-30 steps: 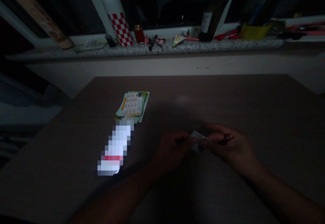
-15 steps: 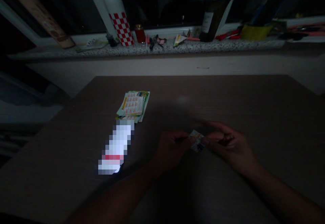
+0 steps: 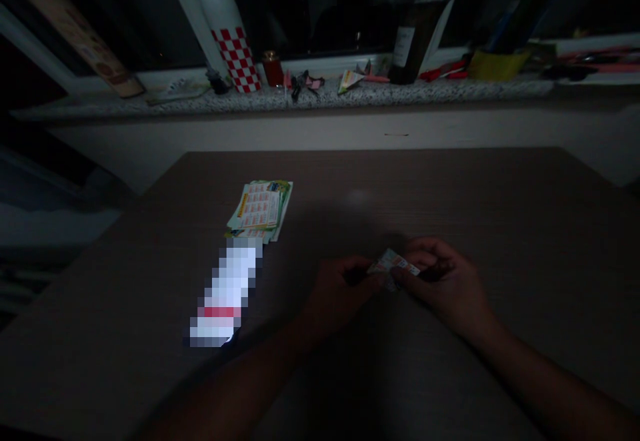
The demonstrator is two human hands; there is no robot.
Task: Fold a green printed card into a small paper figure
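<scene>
My left grip [image 3: 340, 294] and right grip [image 3: 445, 288] are both pinched closed on the small printed paper [image 3: 395, 266]. It is over the middle of the bench [image 3: 450, 188].

A dim room at home. A brown worktop [image 3: 450, 181] faces a speckled stone windowsill [image 3: 310, 98] cluttered with a checkered bottle [image 3: 227, 34], a wine bottle [image 3: 410, 41] and a tape roll [image 3: 495, 64].

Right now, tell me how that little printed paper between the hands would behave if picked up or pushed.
The printed paper, pinched between the left hand and right hand, looks thin and folded, so it is probably light and floppy. With no round side, it would likely slide on the smooth table rather than roll. Pulled hard, it might tear.
</scene>
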